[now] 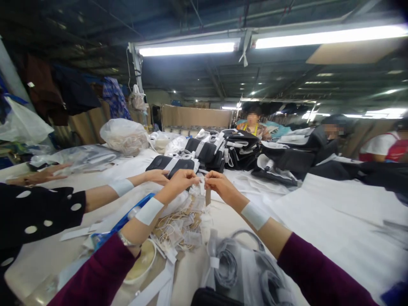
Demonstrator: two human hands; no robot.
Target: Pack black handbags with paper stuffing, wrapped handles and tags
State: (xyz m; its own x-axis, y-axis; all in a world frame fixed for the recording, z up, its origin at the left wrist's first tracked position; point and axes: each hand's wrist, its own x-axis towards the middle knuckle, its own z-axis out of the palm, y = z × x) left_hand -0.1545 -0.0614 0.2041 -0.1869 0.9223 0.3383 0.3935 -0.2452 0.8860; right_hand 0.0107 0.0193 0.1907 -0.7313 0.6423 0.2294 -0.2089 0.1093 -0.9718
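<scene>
My left hand (182, 179) and my right hand (219, 185) meet over the white table (334, 212), fingers pinched together on a small white tag with a string (204, 183). A brownish tag (208, 197) hangs just below them. Under my hands lies a heap of white tags with loops of string (180, 227). Both my wrists wear white bands, and my sleeves are maroon.
A co-worker's arm in a dotted black sleeve reaches from the left, hand (157, 175) on a black and white garment (174, 165). More black garments (236, 148) are piled behind. Bagged grey cords (229, 263) and a small bowl (142, 263) lie near me. People sit at the far right.
</scene>
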